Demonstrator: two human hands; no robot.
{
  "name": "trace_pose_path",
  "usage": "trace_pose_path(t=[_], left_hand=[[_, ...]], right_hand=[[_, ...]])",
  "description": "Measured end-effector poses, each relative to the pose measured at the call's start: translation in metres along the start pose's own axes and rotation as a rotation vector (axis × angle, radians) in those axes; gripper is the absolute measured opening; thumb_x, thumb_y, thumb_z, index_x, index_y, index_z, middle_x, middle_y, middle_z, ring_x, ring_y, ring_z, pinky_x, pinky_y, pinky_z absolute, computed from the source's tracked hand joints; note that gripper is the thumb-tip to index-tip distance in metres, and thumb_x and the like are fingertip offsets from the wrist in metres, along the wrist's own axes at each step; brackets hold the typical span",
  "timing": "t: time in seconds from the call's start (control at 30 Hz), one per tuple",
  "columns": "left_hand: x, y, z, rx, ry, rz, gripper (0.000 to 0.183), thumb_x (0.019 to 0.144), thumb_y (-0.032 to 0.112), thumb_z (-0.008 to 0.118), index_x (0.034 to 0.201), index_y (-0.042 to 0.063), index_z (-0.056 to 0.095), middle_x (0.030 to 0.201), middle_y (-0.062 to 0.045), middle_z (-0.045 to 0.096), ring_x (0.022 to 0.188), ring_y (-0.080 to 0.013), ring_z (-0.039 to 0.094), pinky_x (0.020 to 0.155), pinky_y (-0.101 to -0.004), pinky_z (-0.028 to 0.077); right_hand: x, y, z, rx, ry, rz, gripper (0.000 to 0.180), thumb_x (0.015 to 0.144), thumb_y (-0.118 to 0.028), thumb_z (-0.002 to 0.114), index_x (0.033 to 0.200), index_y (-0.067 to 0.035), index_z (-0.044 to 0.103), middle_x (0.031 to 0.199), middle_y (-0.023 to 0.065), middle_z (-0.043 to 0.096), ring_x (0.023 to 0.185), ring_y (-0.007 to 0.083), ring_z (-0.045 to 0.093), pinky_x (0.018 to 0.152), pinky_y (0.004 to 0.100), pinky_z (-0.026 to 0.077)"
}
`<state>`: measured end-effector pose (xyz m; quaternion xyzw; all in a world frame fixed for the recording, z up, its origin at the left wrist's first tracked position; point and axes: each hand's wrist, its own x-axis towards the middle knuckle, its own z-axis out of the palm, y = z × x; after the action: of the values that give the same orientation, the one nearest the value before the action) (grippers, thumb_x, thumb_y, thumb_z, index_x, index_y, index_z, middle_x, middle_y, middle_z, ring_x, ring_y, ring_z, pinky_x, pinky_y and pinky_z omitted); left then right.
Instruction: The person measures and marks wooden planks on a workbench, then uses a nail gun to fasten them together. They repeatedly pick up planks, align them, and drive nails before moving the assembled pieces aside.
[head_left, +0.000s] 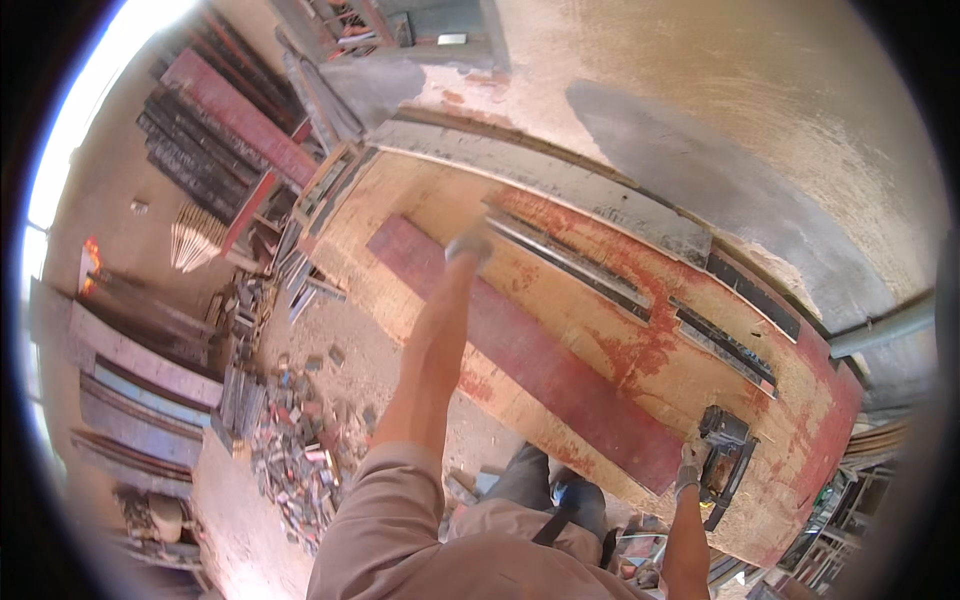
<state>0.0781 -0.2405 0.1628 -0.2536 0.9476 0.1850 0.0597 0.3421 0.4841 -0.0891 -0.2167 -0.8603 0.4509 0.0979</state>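
Observation:
A long board with a dark red face (540, 352) lies lengthwise on a worn plywood-like worktop (420, 187). My left hand (470, 249), gloved and blurred, is over or on the board's upper edge, near its far left end; its fingers cannot be made out. At the board's near right end is my right hand (691, 465), also gloved, beside a dark power tool (724, 450). Whether it grips the board, the tool or neither is not clear. Beyond the board lie narrow dark strips (570, 259) and a shorter pair of strips (726, 349).
A grey plank (540, 176) runs along the wall side of the worktop. Small wood offcuts (300, 465) are heaped on the floor at the left. Stacked dark boards (195, 150) stand beyond the worktop's far left end. A pipe (885, 326) juts in at the right.

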Motion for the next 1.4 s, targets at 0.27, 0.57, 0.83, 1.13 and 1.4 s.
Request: trace_pose_path(t=[0.27, 0.57, 0.83, 1.13, 1.4], left_hand=[[-0.088, 0.049, 0.125, 0.544, -0.047, 0.901, 0.100, 0.081, 0.072, 0.069, 0.158, 0.016, 0.039, 0.154, -0.018, 0.048, 0.141, -0.0401, 0.044, 0.115, -0.0575, 0.036], [-0.131, 0.063, 0.170, 0.385, -0.524, 0.858, 0.069, 0.083, 0.059, 0.073, 0.135, 0.015, 0.064, 0.145, -0.017, 0.055, 0.133, -0.0400, 0.049, 0.109, -0.0538, 0.039], [-0.095, 0.025, 0.161, 0.483, -0.666, 0.762, 0.061, 0.084, 0.051, 0.076, 0.128, 0.009, 0.066, 0.127, -0.017, 0.063, 0.116, -0.0397, 0.058, 0.099, -0.0523, 0.045], [-0.033, 0.183, 0.245, 0.126, -0.030, 1.158, 0.057, 0.082, 0.032, 0.077, 0.134, 0.014, 0.062, 0.126, -0.014, 0.061, 0.116, -0.0399, 0.056, 0.099, -0.0536, 0.045], [-0.083, 0.263, 0.299, -0.042, -0.181, 1.175, 0.070, 0.078, 0.040, 0.082, 0.139, 0.016, 0.058, 0.127, -0.011, 0.059, 0.123, -0.0352, 0.054, 0.102, -0.0537, 0.043]], right_hand=[[-0.012, 0.009, 0.001, -0.100, -0.102, 0.492, 0.056, 0.087, -0.049, 0.066, 0.127, -0.010, 0.070, 0.110, 0.0144, 0.074, 0.102, 0.0275, 0.070, 0.090, 0.0417, 0.053], [-0.048, -0.077, -0.006, -0.163, 0.044, 0.588, 0.050, 0.085, -0.045, 0.071, 0.118, -0.006, 0.073, 0.101, 0.0094, 0.075, 0.095, 0.0209, 0.069, 0.085, 0.0387, 0.054], [-0.045, -0.148, 0.030, -0.117, -0.039, 0.520, 0.045, 0.091, -0.032, 0.065, 0.129, -0.008, 0.066, 0.119, 0.0162, 0.072, 0.107, 0.0298, 0.068, 0.095, 0.0411, 0.052], [-0.049, -0.158, 0.035, -0.191, -0.038, 0.640, 0.053, 0.092, -0.035, 0.068, 0.137, -0.006, 0.062, 0.122, 0.0207, 0.071, 0.113, 0.0349, 0.070, 0.095, 0.0430, 0.054], [-0.081, -0.141, -0.048, -0.450, 0.158, 0.309, 0.043, 0.096, -0.027, 0.069, 0.133, -0.006, 0.064, 0.122, 0.0200, 0.071, 0.110, 0.0362, 0.069, 0.095, 0.0444, 0.054]])
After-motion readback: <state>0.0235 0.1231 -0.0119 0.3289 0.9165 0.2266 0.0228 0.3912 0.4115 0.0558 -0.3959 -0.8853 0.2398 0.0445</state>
